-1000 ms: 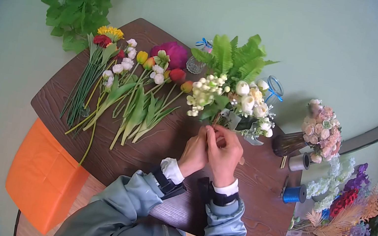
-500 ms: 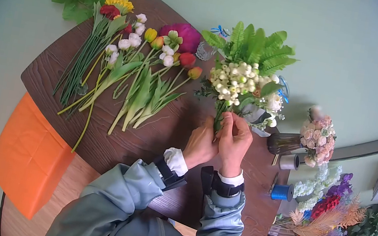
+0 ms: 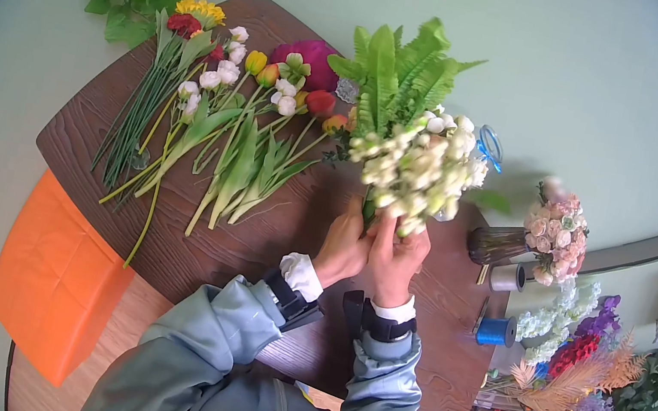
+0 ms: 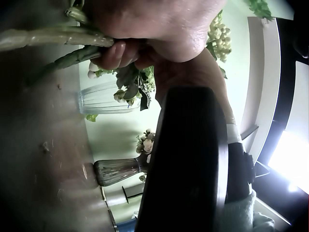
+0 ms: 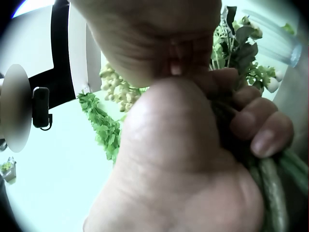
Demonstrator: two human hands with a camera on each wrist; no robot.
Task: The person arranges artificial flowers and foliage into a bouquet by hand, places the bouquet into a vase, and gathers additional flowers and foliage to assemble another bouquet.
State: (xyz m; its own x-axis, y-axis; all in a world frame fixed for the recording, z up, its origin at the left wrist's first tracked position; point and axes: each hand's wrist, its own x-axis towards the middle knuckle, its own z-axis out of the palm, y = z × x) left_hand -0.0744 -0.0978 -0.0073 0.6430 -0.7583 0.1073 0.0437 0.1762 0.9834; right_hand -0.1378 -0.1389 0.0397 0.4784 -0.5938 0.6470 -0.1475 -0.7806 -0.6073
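A bouquet of cream berries (image 3: 409, 167), white flowers and green fern leaves (image 3: 408, 71) stands over the table in front of me. My left hand (image 3: 343, 247) grips its stems (image 4: 72, 38) from the left, with the fingers curled round them. The stem ends stick out below that hand. My right hand (image 3: 396, 260) is close against the left, its thumb and fingers bent at the stems just under the berries. In the right wrist view the left hand's fingers (image 5: 263, 125) wrap the green stems; the hands overlap and hide the right fingertips.
Tulips (image 3: 253, 167), white roses (image 3: 211, 79) and other long-stemmed flowers lie on the dark table (image 3: 278, 249) to the left. A brown vase (image 3: 486, 245) of pink flowers, a silver spool (image 3: 507, 277) and a blue spool (image 3: 496, 331) are to the right. An orange seat (image 3: 61, 274) is at lower left.
The bouquet first rises into fuller view, then its berries tip down towards me over the right fingers. Both hands stay together at the stems. The head view has shifted slightly.
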